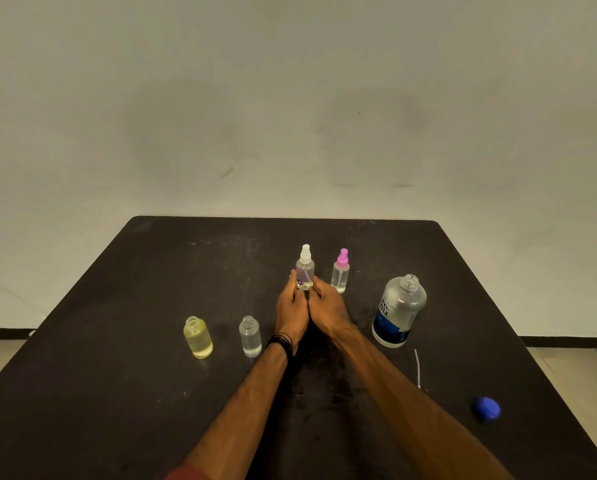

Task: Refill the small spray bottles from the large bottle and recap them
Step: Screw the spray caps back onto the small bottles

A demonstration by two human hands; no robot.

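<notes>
White-capped spray bottle (305, 270): small, clear plastic, upright near the middle of the black table (117, 341), toward the far half. White pump head seated on top, dip tube faintly visible through the wall, a small purple mark low on the body. Liquid level hard to read through the clear wall.

My left hand (291, 306) curls against its left side, my right hand (326, 306) against its right; fingertips of both touch the lower body, so both hands grip this bottle between them. Heels of the hands meet just behind it. Dark cord bracelet (280, 342) on my left wrist.

Just right of it, not touching: pink-capped spray bottle (340, 271), same clear build, slimmer, pink pump head on, upright.

Farther right and nearer: large bottle (397, 311), clear, upright with a slight lean in this wide view, mouth uncovered with threads showing, white-and-blue label around the lower part, clear liquid inside.

Left and nearer than my hands: small clear bottle (250, 336), no cap, clear liquid low in it. Left of that, well apart: yellowish bottle (198, 337), also capless, pale yellow liquid.

Near right, toward the table edge: blue cap (486, 408) lying loose. Between it and the large bottle, a thin pale tube (417, 367) lies on the tabletop.

Pale wall (290, 116) beyond the far edge.
</notes>
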